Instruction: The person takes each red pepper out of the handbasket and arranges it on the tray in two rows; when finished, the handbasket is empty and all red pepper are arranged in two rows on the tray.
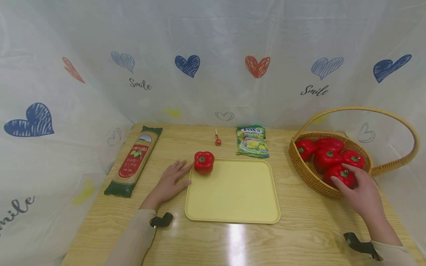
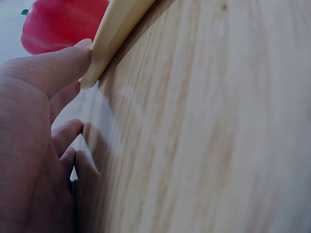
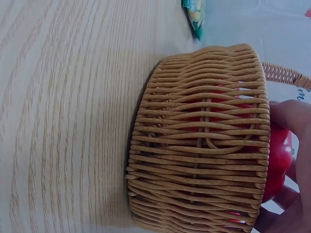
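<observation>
A pale yellow tray lies on the table with one red bell pepper at its far left corner. My left hand rests at the tray's left edge, fingers spread, with the thumb touching the rim. On the right, a wicker basket holds several red bell peppers. My right hand reaches over its near rim and grips the nearest bell pepper, thumb on one side and fingers on the other. In the right wrist view, the basket wall hides much of that pepper.
A long pasta packet lies left of the tray. Behind the tray are a red lollipop and a green candy bag. The basket's tall handle arches up and leans to the right. A printed curtain hangs behind the table.
</observation>
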A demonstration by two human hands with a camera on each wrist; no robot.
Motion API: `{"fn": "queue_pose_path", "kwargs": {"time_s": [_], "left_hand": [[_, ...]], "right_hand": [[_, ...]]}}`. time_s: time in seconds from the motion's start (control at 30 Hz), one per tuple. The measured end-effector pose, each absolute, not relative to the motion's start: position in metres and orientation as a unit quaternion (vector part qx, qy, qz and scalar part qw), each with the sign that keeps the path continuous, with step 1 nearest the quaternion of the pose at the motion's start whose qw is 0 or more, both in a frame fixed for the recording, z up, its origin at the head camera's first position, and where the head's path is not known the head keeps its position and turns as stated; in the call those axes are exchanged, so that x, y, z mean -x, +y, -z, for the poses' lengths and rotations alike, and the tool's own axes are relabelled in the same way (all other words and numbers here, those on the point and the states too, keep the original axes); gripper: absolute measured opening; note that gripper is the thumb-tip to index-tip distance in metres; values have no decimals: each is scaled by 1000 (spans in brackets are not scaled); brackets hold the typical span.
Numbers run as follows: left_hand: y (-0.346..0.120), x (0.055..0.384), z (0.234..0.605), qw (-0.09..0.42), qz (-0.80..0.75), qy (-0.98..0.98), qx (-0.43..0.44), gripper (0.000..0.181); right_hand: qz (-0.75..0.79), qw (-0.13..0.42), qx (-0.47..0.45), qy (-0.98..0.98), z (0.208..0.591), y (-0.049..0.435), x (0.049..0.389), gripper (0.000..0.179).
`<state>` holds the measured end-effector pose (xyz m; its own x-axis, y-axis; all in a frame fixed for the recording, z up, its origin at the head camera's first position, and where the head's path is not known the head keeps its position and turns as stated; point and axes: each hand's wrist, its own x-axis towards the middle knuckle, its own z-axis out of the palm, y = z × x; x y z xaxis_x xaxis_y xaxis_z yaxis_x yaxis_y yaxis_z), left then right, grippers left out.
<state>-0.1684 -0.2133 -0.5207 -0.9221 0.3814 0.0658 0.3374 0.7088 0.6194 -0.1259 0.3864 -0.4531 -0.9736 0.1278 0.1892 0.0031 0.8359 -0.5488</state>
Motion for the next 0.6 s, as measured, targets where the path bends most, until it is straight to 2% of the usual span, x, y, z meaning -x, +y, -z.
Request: {"fn": "queue_pose_path", "kwargs": {"time_s": [0.6], "left_hand": [[-213,168,520,34,-333,923,-189,63]], "right_hand": [[-285,118,26,-951,449,380,123,63]]}}
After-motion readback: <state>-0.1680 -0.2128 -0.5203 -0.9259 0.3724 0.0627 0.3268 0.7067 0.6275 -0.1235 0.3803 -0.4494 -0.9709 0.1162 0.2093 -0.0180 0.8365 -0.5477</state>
